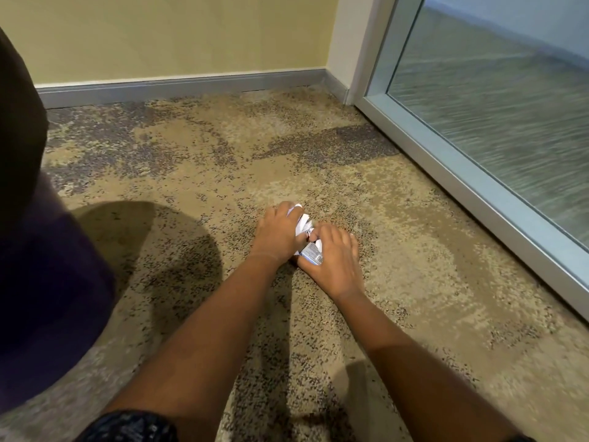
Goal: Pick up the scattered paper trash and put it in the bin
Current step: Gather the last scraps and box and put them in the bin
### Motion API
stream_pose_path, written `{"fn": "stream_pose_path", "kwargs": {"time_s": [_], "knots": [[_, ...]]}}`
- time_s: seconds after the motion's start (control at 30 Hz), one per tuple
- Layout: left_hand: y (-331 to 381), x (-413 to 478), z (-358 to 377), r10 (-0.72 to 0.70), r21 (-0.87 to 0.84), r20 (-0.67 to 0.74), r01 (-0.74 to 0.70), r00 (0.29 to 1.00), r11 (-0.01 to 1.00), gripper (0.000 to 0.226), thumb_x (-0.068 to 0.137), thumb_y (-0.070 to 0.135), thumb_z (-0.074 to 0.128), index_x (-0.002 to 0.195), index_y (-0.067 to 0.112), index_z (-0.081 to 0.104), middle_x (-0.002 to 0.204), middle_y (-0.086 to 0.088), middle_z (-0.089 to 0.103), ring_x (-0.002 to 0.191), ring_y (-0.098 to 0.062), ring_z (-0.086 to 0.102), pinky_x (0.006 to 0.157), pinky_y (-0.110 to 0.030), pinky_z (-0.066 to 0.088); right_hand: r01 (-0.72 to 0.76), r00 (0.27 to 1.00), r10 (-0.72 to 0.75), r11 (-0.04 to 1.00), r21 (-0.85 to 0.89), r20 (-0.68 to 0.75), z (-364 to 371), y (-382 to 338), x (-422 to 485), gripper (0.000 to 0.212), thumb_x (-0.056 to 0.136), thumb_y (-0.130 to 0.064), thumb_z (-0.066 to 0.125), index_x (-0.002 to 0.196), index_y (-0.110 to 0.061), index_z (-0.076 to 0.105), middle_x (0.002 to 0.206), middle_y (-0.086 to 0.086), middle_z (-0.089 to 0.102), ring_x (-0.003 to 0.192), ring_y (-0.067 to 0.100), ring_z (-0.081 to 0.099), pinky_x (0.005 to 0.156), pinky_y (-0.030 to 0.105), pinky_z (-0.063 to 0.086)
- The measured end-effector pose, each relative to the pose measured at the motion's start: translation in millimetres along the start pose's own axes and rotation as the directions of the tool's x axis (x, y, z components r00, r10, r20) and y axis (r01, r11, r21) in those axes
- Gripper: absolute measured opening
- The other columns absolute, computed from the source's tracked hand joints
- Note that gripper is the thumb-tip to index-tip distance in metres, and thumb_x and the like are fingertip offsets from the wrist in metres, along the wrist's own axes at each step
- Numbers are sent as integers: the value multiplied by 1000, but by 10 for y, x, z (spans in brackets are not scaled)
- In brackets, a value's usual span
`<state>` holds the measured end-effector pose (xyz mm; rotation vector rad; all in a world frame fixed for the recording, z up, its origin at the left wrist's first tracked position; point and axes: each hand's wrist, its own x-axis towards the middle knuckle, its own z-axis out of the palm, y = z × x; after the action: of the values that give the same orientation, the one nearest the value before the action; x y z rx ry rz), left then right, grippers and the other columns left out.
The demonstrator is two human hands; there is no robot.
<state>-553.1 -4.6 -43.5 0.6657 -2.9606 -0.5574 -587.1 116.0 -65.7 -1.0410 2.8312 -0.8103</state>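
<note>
Nearest the camera, two bare forearms reach forward and down over the carpet [414,237], well to the left of the glass door [497,116]. A black band [127,427] shows at the bottom edge on the left arm; what it is cannot be told. Dark cloth [41,282] fills the frame's edge farthest from the door, and a round shadow [159,256] lies on the carpet beside it.

Further out, the two hands meet low on the carpet, touching each other. The left hand [277,234] is on the side away from the door, its fingers curled over a crumpled white paper [302,223], which bulges out past the knuckles. The right hand [333,260], on the door side, has its fingers bent down over a grey printed scrap [314,252], with the thumb tucked under its near edge, pinching it. Paper and scrap touch between the hands. Both are at carpet level, well apart from the door's metal frame [446,173]; whether they rest on the carpet or are just lifted cannot be told.

Beyond the hands, the mottled tan and grey carpet runs to a grey baseboard [178,86] that meets the door frame at the corner. Above it rises a yellow wall [178,33].
</note>
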Motion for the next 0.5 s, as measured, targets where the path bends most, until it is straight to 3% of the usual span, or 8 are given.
{"fn": "stream_pose_path", "kwargs": {"time_s": [0.1,0.33,0.5], "knots": [[33,15,9,24,41,-23,-23,999,999,41,94,21,50,133,15,41,139,-7,42,124,-30,39,100,-38,39,35,999,-37,998,-48,-28,-11,-12,-33,25,84,-34,56,102,-18,48,113,-1,50,109,21,42,100,37,35],[-48,-144,58,-106,-89,-179,91,978,992,39,96,14,46,133,8,37,134,-13,45,117,-29,47,97,-34,40,88,991,-100,988,-128,-92,21,-7,-48,21,89,-36,51,99,-17,52,109,2,55,99,22,45,87,37,44],[-160,-416,-58,-200,-160,-182,171,963,972,36,95,11,46,130,7,39,130,-14,47,113,-28,48,90,-34,41,62,993,-76,988,-141,-91,16,-14,-54,25,91,-36,48,106,-16,53,111,2,59,100,22,46,84,34,43]]}}
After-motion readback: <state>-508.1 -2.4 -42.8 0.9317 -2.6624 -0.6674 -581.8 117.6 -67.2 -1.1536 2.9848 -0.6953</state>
